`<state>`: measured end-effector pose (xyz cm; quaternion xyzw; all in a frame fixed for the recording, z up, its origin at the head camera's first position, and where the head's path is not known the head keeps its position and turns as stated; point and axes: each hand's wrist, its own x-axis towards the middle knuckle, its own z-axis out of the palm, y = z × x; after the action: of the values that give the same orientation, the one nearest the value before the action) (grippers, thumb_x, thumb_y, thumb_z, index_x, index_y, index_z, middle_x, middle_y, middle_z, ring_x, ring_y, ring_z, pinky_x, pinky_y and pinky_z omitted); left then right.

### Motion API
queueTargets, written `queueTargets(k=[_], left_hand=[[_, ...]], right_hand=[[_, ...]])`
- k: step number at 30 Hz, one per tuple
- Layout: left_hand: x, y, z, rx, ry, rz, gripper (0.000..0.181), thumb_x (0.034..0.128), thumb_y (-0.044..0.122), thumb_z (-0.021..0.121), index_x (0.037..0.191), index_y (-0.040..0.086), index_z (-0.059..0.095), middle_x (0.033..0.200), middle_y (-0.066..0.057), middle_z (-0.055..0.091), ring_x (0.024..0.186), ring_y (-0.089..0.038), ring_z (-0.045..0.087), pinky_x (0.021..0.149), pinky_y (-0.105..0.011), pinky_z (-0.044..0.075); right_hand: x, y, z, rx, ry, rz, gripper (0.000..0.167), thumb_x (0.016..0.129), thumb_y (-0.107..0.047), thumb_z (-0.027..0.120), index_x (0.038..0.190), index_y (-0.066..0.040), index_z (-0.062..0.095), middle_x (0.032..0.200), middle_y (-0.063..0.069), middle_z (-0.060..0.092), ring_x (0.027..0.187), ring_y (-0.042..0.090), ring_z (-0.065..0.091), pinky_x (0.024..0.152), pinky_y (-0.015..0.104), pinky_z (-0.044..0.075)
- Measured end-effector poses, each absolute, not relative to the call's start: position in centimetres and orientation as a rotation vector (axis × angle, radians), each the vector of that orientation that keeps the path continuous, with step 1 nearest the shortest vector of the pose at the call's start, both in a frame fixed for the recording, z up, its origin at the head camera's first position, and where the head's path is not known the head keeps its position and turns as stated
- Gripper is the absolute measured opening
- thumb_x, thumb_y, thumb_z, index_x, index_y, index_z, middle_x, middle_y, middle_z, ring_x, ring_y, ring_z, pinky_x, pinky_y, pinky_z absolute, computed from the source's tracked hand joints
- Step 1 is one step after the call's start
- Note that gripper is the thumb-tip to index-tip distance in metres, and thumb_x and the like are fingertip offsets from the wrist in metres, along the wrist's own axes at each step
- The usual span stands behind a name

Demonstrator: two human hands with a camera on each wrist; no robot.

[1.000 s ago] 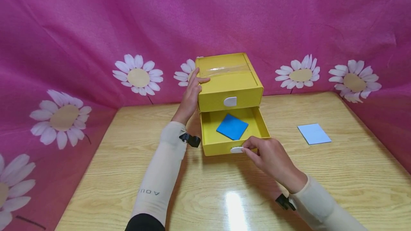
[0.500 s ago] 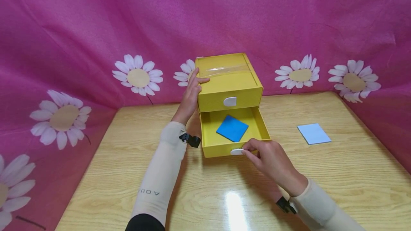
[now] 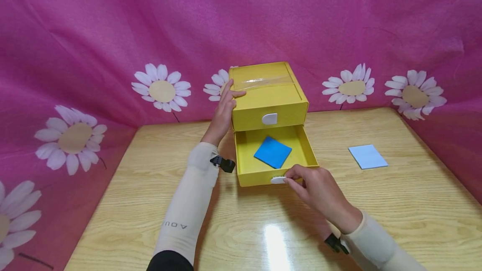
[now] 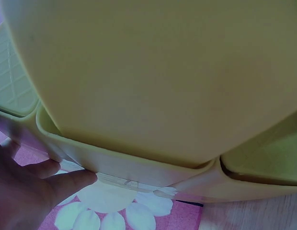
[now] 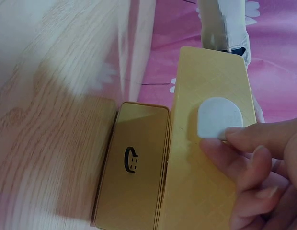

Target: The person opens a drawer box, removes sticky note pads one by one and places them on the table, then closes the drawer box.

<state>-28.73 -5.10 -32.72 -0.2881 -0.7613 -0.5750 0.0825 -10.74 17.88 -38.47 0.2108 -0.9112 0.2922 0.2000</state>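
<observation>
A yellow two-drawer box (image 3: 269, 95) stands at the back of the table, its lower drawer (image 3: 246, 177) pulled out. Inside that drawer lies a flat blue square (image 3: 273, 152). With thumb and index finger, my right hand (image 3: 320, 193) pinches the white handle (image 5: 219, 117) on the drawer's front. My left hand (image 3: 223, 114) rests against the box's left side, one digit lying over the top edge; its fingers (image 4: 74, 184) look extended in the left wrist view. The upper drawer, with its own white handle (image 3: 270, 119), is closed.
A light blue square (image 3: 368, 157) lies flat on the wooden table (image 3: 158, 179), right of the box. Behind stands a pink cloth (image 3: 263, 20) printed with daisies. Clear tape (image 3: 265, 82) runs across the box top.
The lower drawer has slid out a little farther toward me, with my right hand on its handle. The blue square inside has come along. My left hand has stayed put.
</observation>
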Motion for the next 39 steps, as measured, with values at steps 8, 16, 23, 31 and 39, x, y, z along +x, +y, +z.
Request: queueTargets(k=[8, 16, 23, 31, 39], left_hand=[[-29.0, -5.0, -33.0, -0.86, -2.271, -1.72, 0.043, 0.0974, 0.014, 0.03, 0.13, 0.001, 0.055, 0.161, -0.007, 0.01, 0.147, -0.024, 0.011, 0.114, -0.049, 0.014], [-30.3, -5.1, -34.4, -0.867, -2.247, -1.709, 0.045, 0.0968, 0.026, 0.03, 0.129, 0.009, 0.057, 0.161, 0.005, 0.012, 0.145, -0.011, 0.013, 0.114, -0.047, 0.015], [-30.0, -5.1, -34.0, -0.872, -2.245, -1.709, 0.045, 0.097, 0.024, 0.029, 0.129, 0.006, 0.057, 0.161, 0.002, 0.012, 0.145, -0.013, 0.012, 0.114, -0.046, 0.015], [-30.3, -5.0, -34.3, -0.852, -2.261, -1.695, 0.046, 0.096, 0.026, 0.029, 0.128, 0.009, 0.058, 0.161, 0.006, 0.012, 0.144, -0.007, 0.011, 0.114, -0.044, 0.015], [-30.2, -5.1, -34.3, -0.856, -2.261, -1.691, 0.047, 0.0961, 0.027, 0.028, 0.128, 0.009, 0.057, 0.161, 0.007, 0.012, 0.144, -0.009, 0.012, 0.114, -0.045, 0.016]], right_hand=[[-10.5, 17.8, -38.5, 0.579, -2.557, 0.83, 0.011, 0.079, -0.01, 0.078, 0.081, -0.015, 0.068, 0.068, -0.011, 0.065, 0.05, -0.005, 0.041, 0.047, 0.019, 0.039], [-10.3, 17.8, -38.5, 0.57, -2.562, 0.817, 0.012, 0.079, -0.01, 0.078, 0.081, -0.016, 0.068, 0.066, -0.012, 0.062, 0.05, -0.004, 0.041, 0.047, 0.019, 0.039], [-10.3, 17.7, -38.5, 0.557, -2.571, 0.82, 0.01, 0.079, -0.01, 0.078, 0.082, -0.016, 0.069, 0.061, -0.015, 0.056, 0.049, -0.003, 0.038, 0.047, 0.02, 0.037], [-10.1, 17.6, -38.6, 0.563, -2.568, 0.837, 0.01, 0.079, -0.009, 0.077, 0.082, -0.014, 0.07, 0.066, -0.011, 0.064, 0.049, -0.004, 0.041, 0.046, 0.019, 0.039], [-10.0, 17.5, -38.7, 0.591, -2.533, 0.855, 0.01, 0.079, -0.008, 0.077, 0.082, -0.015, 0.07, 0.069, -0.01, 0.067, 0.05, -0.006, 0.043, 0.046, 0.018, 0.04]])
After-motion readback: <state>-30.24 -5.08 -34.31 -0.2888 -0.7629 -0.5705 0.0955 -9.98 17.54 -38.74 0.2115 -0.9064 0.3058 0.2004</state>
